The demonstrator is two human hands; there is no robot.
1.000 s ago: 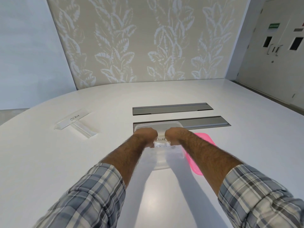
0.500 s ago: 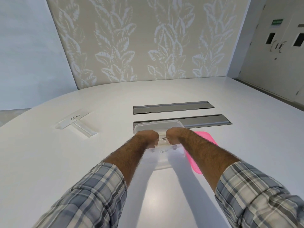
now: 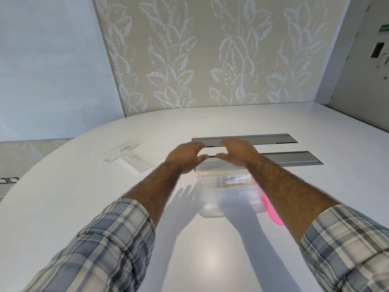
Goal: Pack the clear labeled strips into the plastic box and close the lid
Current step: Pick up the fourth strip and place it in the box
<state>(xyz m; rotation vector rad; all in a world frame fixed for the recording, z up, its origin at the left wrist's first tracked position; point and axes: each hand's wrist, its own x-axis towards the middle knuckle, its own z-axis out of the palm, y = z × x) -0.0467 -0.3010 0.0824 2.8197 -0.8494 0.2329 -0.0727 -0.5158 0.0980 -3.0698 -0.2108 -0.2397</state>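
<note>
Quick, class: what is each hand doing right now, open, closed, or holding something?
Left hand: open, empty, above the far end of the plastic box.
Right hand: open, empty, beside the left.

My white table [image 3: 63,207] carried two grey slot covers [image 3: 273,139] set into its top, one behind the other. Beyond its far edge stood a leaf-patterned wall [image 3: 210,49], a door [image 3: 368,60] to that wall's right.

We see both bare forearms reaching forward from rolled plaid sleeves. The left hand [image 3: 185,153] and right hand [image 3: 236,151] hover palm-down, fingers loosely spread, thumbs nearly touching.
</note>
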